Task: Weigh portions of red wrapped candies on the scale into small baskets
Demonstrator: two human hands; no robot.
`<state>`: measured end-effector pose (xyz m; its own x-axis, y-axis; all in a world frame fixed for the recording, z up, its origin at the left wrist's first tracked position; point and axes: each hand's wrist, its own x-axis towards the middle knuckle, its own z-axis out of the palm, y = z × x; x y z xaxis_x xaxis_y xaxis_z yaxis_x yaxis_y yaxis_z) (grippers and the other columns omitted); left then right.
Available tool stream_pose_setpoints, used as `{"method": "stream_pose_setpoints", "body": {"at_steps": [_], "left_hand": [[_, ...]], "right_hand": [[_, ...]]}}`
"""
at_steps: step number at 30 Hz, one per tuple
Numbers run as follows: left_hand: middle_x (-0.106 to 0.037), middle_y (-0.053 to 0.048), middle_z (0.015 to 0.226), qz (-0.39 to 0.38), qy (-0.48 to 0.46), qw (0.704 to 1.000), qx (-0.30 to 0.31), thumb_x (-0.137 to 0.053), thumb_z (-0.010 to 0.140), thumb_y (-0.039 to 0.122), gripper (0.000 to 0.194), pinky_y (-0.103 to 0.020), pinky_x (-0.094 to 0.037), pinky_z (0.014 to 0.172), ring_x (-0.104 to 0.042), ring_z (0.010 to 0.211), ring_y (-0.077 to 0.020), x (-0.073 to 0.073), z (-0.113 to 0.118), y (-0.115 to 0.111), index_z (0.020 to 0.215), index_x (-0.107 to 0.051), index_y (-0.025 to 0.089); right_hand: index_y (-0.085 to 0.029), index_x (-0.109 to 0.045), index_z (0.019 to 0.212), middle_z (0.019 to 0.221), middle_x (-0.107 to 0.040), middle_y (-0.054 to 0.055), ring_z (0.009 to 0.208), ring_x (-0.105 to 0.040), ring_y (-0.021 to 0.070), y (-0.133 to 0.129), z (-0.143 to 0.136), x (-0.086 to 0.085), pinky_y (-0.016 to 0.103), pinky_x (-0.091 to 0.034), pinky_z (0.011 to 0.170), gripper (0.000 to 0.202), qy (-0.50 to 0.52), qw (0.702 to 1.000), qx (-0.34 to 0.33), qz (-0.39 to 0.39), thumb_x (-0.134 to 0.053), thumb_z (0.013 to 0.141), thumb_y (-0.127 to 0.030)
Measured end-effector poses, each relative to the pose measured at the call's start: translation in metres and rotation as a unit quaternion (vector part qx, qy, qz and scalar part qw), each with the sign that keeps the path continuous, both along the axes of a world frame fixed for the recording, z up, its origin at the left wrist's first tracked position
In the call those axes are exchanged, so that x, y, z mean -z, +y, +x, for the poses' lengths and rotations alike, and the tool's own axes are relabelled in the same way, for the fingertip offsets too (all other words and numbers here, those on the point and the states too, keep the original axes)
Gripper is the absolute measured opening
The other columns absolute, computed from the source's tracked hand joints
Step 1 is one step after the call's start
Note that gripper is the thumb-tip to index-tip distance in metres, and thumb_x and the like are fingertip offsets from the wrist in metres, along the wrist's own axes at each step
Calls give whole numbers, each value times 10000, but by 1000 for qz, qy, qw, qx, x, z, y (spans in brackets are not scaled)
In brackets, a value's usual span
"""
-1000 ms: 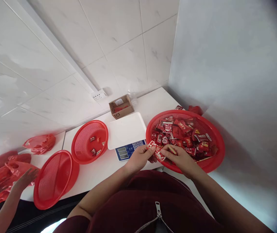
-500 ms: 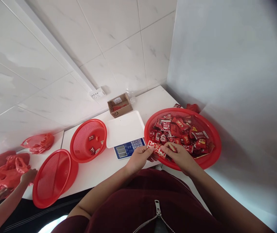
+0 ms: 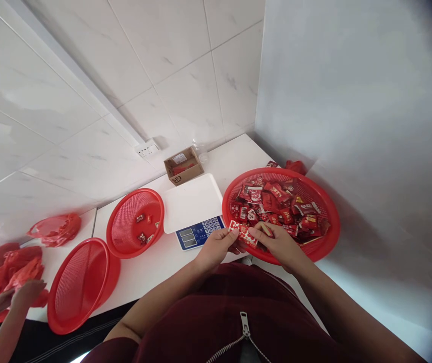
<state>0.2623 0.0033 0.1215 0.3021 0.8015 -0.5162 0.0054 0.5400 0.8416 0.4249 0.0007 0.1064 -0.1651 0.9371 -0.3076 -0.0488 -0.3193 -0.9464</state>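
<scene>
Over the near rim of the large red basket [image 3: 331, 227], my left hand [image 3: 216, 246] pinches one end of a small flat packet [image 3: 243, 233] with a red-and-white pattern. My right hand [image 3: 278, 243] grips the packet's other end, its fingers closed. Something thin, tan and red, shows between the right fingers at the back; I cannot make out what it is. Several red-wrapped sweets [image 3: 271, 201] fill the basket just beyond both hands. The undersides of the fingers are hidden.
A digital scale [image 3: 193, 201] with a white pan stands left of the basket. Farther left are two red baskets [image 3: 112, 222] [image 3: 59, 282], one holding several small packets. A cardboard box [image 3: 183, 174] sits by the wall. A co-worker's hands [image 3: 27, 293] touch red plastic bags [image 3: 7, 269].
My hands keep the packet in nearly the same place. The view has shifted slightly. At the far left, the co-worker's hands have moved closer together at the red bags.
</scene>
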Motion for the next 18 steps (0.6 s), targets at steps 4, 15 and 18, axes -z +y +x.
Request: {"method": "stream_pose_setpoints", "body": {"at_steps": [4, 15, 18], "left_hand": [[-648, -44, 653, -7, -4, 1000, 0, -632, 638, 665, 536, -247, -400, 592, -565, 577, -117, 0, -2, 1, 694, -624, 132], [-645, -43, 651, -18, -15, 1000, -15, -641, 645, 649, 524, -238, -388, 579, -561, 570, -112, 1, -7, 4, 697, -621, 127], [-644, -39, 651, -28, -17, 999, -21, -648, 642, 643, 520, -240, -392, 588, -557, 565, -108, 0, -9, 5, 699, -616, 127]], "right_hand": [[-210, -462, 549, 484, -470, -45, 487, -399, 99, 2, -2, -5, 256, -342, 511, 426, -4, 1000, -5, -8, -630, 665, -583], [-215, -410, 543, 483, -433, -58, 490, -376, 94, 8, -7, -6, 256, -318, 509, 454, -12, 1000, -17, -1, -613, 675, -599], [-213, -422, 554, 487, -435, -58, 491, -376, 94, 10, -9, -7, 257, -315, 512, 443, -14, 1000, -23, -5, -608, 684, -593]]}}
